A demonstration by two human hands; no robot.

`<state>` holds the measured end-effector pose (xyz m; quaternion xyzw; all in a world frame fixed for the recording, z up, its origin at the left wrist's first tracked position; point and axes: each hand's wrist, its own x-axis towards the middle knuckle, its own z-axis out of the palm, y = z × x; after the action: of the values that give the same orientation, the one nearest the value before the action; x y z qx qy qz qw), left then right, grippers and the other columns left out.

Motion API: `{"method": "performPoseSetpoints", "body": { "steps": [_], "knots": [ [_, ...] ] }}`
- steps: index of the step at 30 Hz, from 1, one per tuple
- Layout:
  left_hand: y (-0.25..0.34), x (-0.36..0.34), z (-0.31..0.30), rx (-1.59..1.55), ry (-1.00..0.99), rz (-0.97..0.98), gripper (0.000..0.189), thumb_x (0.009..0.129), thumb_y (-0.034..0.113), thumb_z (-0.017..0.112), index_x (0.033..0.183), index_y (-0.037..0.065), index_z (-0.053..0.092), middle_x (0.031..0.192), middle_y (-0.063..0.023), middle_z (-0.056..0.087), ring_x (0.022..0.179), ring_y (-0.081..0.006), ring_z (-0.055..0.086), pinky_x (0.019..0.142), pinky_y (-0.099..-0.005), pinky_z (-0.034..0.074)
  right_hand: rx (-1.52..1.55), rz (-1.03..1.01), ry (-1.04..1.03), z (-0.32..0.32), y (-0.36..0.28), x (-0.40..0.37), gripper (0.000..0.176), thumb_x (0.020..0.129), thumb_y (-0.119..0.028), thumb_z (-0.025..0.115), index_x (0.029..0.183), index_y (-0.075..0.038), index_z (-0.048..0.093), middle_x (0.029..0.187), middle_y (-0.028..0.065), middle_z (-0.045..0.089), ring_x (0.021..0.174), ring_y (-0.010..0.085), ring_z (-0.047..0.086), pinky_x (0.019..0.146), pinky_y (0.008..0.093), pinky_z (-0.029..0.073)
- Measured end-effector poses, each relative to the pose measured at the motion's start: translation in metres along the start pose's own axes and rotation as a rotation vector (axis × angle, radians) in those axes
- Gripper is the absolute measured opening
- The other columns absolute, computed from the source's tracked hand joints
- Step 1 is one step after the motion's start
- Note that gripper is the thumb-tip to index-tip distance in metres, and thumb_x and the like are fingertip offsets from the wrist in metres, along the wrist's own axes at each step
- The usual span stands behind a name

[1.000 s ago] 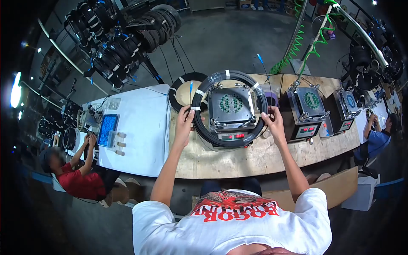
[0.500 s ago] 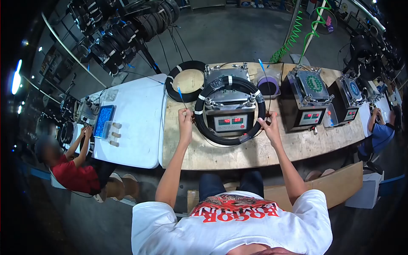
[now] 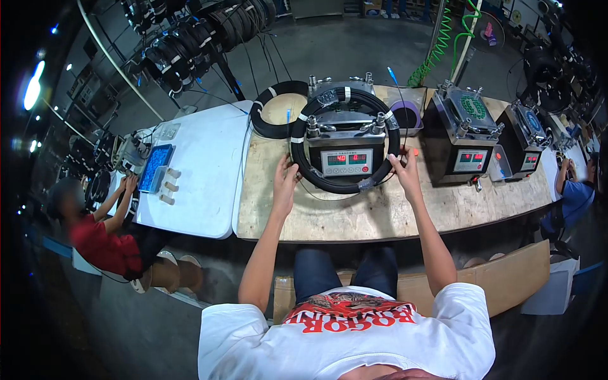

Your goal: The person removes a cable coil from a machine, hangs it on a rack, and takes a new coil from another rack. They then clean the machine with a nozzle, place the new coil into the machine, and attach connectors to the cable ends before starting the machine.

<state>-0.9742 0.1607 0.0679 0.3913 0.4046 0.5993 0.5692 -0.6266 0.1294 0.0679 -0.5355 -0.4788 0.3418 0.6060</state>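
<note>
A coil of black cable (image 3: 393,140), bound with white bands and clear wrap, is held up in front of a machine with a red digital display (image 3: 348,161). My left hand (image 3: 285,182) grips the coil's lower left side, fingers curled at its edge. On the lower right side, my right hand (image 3: 406,176) holds the coil with the thumb on its near face. One cable end with a blue tip (image 3: 392,76) sticks up beyond my right hand. Another blue tip (image 3: 289,115) rises at the coil's left. Some fingers are hidden behind the coil.
Another black coil (image 3: 261,120) lies on the wooden table (image 3: 272,218) behind mine. Two similar machines (image 3: 467,120) (image 3: 525,130) stand to the right. A white table (image 3: 199,171) on the left holds a blue tray (image 3: 156,168). Co-workers sit at both sides.
My left hand has moved in from beside the coil to its edge, and the left blue tip has shifted rightward with it. The whole view has shifted slightly upward.
</note>
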Motion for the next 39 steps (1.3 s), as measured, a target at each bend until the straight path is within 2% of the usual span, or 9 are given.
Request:
{"method": "performPoseSetpoints", "body": {
  "steps": [1,7,10,16,19,25,31,35,39],
  "knots": [
    [0.001,0.003,-0.006,-0.007,-0.126,-0.023,0.041,0.105,0.013,0.054,0.145,0.006,0.047,0.126,-0.0034,0.059,0.113,-0.0107,0.058,0.086,-0.0311,0.050,0.010,-0.005,-0.006,0.000,0.003,0.001,0.040,0.101,-0.023,0.071,0.128,-0.003,0.048,0.119,0.0089,0.057,0.089,0.0115,0.061,0.068,0.0259,0.054],
    [-0.025,0.013,-0.025,0.172,-0.204,-0.259,0.052,0.101,0.005,0.045,0.152,0.010,0.037,0.127,-0.0053,0.060,0.099,-0.0178,0.068,0.078,-0.0338,0.055,0.014,-0.035,0.008,0.002,0.013,0.006,0.041,0.101,-0.023,0.071,0.129,-0.004,0.049,0.121,0.0096,0.059,0.090,0.0114,0.063,0.063,0.0259,0.054],
    [-0.020,0.007,-0.028,0.231,-0.308,-0.224,0.057,0.101,0.003,0.046,0.155,0.010,0.029,0.118,-0.0102,0.063,0.084,-0.0198,0.071,0.072,-0.0317,0.056,0.017,-0.030,0.007,0.002,0.012,0.005,0.041,0.101,-0.023,0.070,0.130,-0.004,0.048,0.113,0.0102,0.062,0.081,0.0109,0.063,0.059,0.0254,0.053],
    [-0.014,0.005,-0.039,0.471,-0.393,-0.006,0.055,0.098,-0.002,0.054,0.149,0.005,0.033,0.100,-0.0141,0.067,0.080,-0.0196,0.070,0.069,-0.0308,0.057,0.001,-0.005,-0.004,0.003,0.009,0.004,0.041,0.101,-0.022,0.069,0.130,-0.004,0.047,0.084,0.0051,0.063,0.061,0.0096,0.058,0.053,0.0254,0.049],
    [-0.009,0.012,-0.052,0.651,-0.386,-0.076,0.050,0.098,0.001,0.055,0.145,0.004,0.038,0.101,-0.0134,0.068,0.079,-0.0193,0.070,0.070,-0.0307,0.057,-0.041,0.064,-0.033,0.000,0.006,0.002,0.041,0.103,-0.022,0.067,0.134,-0.006,0.046,0.093,0.0055,0.063,0.069,0.0093,0.061,0.057,0.0259,0.050],
    [-0.029,-0.002,-0.035,0.109,-0.132,0.043,0.043,0.101,0.003,0.050,0.144,0.007,0.044,0.115,-0.0108,0.066,0.099,-0.0158,0.067,0.079,-0.0299,0.056,0.056,0.054,0.009,-0.001,0.007,-0.002,0.037,0.103,-0.027,0.069,0.128,-0.008,0.050,0.090,0.0020,0.065,0.071,0.0085,0.064,0.061,0.0249,0.053],
    [-0.015,0.013,0.001,0.004,-0.017,0.047,0.042,0.111,0.016,0.046,0.153,0.009,0.044,0.125,-0.0070,0.065,0.105,-0.0140,0.064,0.089,-0.0305,0.053,0.207,0.115,0.002,-0.014,-0.014,0.019,0.036,0.109,-0.036,0.058,0.128,-0.006,0.060,0.101,0.0009,0.067,0.083,0.0083,0.065,0.073,0.0251,0.054],
    [-0.024,0.034,0.013,-0.085,0.062,0.079,0.037,0.113,0.020,0.049,0.145,0.003,0.053,0.125,-0.0049,0.066,0.102,-0.0105,0.063,0.088,-0.0278,0.051,0.033,-0.175,0.044,-0.003,-0.016,0.058,0.042,0.105,-0.028,0.066,0.134,0.002,0.062,0.110,0.0019,0.069,0.094,0.0077,0.062,0.083,0.0261,0.053],
    [0.011,0.025,0.035,-0.107,0.169,0.196,0.037,0.112,0.020,0.053,0.139,-0.004,0.059,0.126,-0.0053,0.066,0.109,-0.0113,0.060,0.096,-0.0278,0.048,0.036,-0.183,0.077,0.005,-0.045,0.049,0.036,0.102,-0.023,0.070,0.126,0.004,0.067,0.102,0.0017,0.070,0.091,0.0077,0.059,0.084,0.0252,0.049]
  ]
}}
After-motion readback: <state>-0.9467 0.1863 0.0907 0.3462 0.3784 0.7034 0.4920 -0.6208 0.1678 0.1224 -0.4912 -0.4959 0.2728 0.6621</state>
